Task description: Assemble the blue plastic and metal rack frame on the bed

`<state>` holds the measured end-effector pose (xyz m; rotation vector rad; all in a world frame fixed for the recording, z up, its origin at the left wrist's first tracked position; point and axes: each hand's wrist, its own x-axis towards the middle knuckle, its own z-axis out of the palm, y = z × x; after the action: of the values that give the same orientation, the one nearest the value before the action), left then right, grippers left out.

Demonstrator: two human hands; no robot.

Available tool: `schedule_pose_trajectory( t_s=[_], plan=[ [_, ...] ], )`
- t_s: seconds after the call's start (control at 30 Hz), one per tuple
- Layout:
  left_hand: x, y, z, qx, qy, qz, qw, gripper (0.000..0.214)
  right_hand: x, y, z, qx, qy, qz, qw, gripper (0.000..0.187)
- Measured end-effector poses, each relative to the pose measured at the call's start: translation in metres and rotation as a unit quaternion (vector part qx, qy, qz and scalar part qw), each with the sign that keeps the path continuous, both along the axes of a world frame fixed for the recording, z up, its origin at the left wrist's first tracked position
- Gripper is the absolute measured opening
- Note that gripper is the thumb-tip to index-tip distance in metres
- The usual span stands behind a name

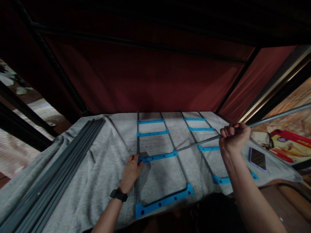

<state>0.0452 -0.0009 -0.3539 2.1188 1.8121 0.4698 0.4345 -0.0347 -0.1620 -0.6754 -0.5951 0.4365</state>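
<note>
My left hand (pixel 132 171), wearing a dark watch (pixel 119 195), is closed on the left end of a blue crosspiece (pixel 159 157) on the nearer ladder-like frame. My right hand (pixel 234 136) is wrapped in a fist around a long grey rod (pixel 204 141). The rod slants, with its lower tip at the right end of that same crosspiece; whether it sits in a hole I cannot tell. Its other end reaches past the right edge. Below lies another blue crosspiece (pixel 167 202) of the frame. A second blue-and-grey frame (pixel 209 149) lies to the right, partly hidden by my right forearm.
Several loose grey rods (pixel 60 174) lie bundled on the left of the pale cloth (pixel 107 181). A phone (pixel 257 158) rests at the right, near a red and yellow package (pixel 290 144). A dark red panel (pixel 150 77) stands along the back.
</note>
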Motion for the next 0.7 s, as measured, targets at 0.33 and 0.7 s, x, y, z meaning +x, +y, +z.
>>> schedule_pose_trajectory(
  t_s=[0.33, 0.7],
  plan=[
    [0.001, -0.001, 0.005, -0.013, 0.024, -0.005, 1.000, 0.041, -0.038, 0.021, 0.005, -0.020, -0.038, 0.039, 0.998, 0.025],
    [0.003, -0.002, 0.009, -0.034, 0.050, -0.018, 0.998, 0.044, -0.053, 0.078, 0.022, -0.014, -0.071, 0.004, 0.997, 0.034]
  ],
)
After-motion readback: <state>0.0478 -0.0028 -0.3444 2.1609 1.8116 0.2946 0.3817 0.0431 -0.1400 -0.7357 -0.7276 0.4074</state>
